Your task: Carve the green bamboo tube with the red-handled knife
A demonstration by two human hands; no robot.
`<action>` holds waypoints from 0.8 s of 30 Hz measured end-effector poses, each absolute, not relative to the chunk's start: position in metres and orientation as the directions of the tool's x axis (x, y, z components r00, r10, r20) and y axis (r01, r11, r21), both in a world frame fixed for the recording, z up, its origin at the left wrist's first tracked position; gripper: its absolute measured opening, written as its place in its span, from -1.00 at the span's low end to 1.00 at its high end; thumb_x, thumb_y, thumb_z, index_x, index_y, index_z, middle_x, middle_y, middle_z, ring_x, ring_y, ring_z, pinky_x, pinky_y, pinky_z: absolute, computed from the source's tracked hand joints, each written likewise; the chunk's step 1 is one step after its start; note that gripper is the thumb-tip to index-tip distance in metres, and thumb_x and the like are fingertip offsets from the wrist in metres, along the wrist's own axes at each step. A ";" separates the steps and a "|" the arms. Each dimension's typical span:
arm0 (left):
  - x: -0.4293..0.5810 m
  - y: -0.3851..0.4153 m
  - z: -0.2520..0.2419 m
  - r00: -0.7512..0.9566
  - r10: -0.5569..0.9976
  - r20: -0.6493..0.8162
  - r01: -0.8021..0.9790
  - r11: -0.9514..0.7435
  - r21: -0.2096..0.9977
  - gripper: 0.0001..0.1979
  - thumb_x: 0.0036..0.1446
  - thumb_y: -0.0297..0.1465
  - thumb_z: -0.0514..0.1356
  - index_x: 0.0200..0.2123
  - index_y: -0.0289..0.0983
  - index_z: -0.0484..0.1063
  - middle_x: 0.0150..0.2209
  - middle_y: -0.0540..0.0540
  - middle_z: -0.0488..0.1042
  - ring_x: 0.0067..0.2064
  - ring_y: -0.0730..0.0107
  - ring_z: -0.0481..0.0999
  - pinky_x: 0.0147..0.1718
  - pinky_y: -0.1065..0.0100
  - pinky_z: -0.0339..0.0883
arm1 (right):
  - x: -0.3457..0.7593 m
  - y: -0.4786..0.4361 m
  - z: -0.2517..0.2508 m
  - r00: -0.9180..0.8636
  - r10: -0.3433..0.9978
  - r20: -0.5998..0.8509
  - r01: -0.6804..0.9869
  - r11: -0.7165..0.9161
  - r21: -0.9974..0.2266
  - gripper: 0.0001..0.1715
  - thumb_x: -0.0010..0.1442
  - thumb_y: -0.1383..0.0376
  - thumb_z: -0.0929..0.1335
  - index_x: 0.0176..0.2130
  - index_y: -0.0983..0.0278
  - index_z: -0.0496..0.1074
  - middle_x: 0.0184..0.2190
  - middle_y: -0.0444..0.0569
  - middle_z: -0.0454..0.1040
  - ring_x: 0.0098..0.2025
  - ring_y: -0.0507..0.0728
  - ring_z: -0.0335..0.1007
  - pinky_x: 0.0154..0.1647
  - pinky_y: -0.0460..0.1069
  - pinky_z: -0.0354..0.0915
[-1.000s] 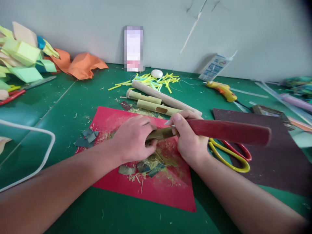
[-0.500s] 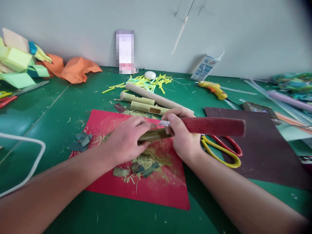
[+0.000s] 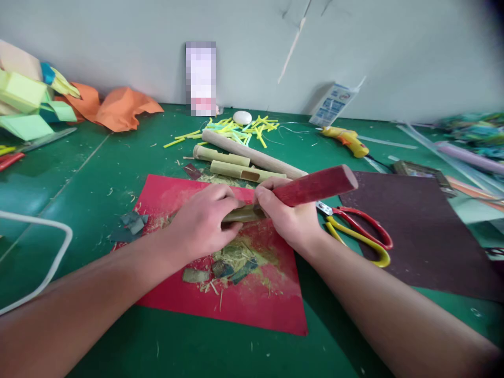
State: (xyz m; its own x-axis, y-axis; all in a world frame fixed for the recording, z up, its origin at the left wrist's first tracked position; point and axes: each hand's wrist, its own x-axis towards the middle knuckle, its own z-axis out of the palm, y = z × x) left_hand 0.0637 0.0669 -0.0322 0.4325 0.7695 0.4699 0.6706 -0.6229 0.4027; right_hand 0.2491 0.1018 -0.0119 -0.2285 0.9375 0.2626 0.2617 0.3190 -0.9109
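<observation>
My left hand [image 3: 205, 220] is closed round a short green bamboo piece [image 3: 241, 214] and holds it over a red sheet [image 3: 252, 299]. My right hand [image 3: 289, 218] is closed round a knife with a long red handle [image 3: 317, 185]; the blade is hidden between my hands, against the bamboo. Under the bamboo the red sheet carries a heap of shavings and bark scraps [image 3: 232, 262].
Two more bamboo tubes [image 3: 236, 170] and a wooden dowel [image 3: 252, 155] lie behind the sheet. Red and yellow scissors [image 3: 360, 231] lie on the right beside a dark brown sheet [image 3: 425, 236]. A yellow glue gun [image 3: 346, 139], yellow strips [image 3: 244, 128] and coloured paper [image 3: 43, 105] lie farther back.
The red handle has swung from lying level to pointing up and away, and the blade tip seen earlier is now hidden. My right hand has closed in toward my left.
</observation>
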 end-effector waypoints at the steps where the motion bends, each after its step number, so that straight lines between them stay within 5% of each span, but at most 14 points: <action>1: 0.064 0.067 -0.032 0.434 0.766 0.473 0.671 -0.626 0.397 -0.86 0.11 -0.48 0.27 -0.22 -0.35 0.54 -0.18 -0.22 0.51 -0.16 0.14 0.55 -0.21 0.14 0.49 | 0.250 0.102 -0.012 -0.235 0.937 0.258 0.263 0.317 -0.911 -0.75 0.09 0.26 0.33 -0.58 0.26 0.36 -0.68 -0.21 0.25 -0.60 -0.05 0.12 -0.57 -0.06 0.08; 24: 0.063 0.070 -0.031 0.433 0.784 0.444 0.713 -0.599 0.364 -0.84 0.19 -0.41 0.20 -0.24 -0.35 0.56 -0.21 -0.22 0.53 -0.17 0.15 0.53 -0.19 0.13 0.48 | 0.253 0.106 -0.013 -0.339 0.881 0.330 0.267 0.426 -0.864 -0.73 0.09 0.28 0.32 -0.60 0.26 0.37 -0.66 -0.17 0.33 -0.60 -0.03 0.18 -0.60 -0.06 0.11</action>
